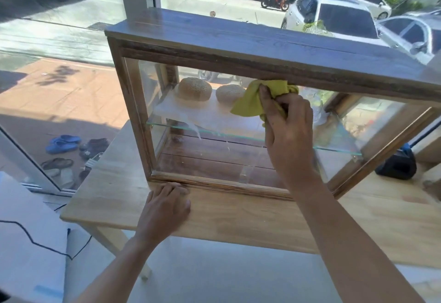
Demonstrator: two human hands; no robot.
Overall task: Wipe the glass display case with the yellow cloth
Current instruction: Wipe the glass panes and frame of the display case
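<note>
Your right hand (288, 121) presses the bunched yellow cloth (253, 102) high on the glass display case (191, 150), whose pane runs wide leftward, while your left hand (167, 205) rests flat on the counter (114, 183).

Two bare forearms, left hand (164, 207), right hand (290, 131), no sleeves, no jewellery visible

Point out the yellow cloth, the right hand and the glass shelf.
yellow cloth (250, 104), head view, lower left fold.
right hand (290, 126), head view, back of hand.
glass shelf (334, 149), head view, front edge, right part.
</note>
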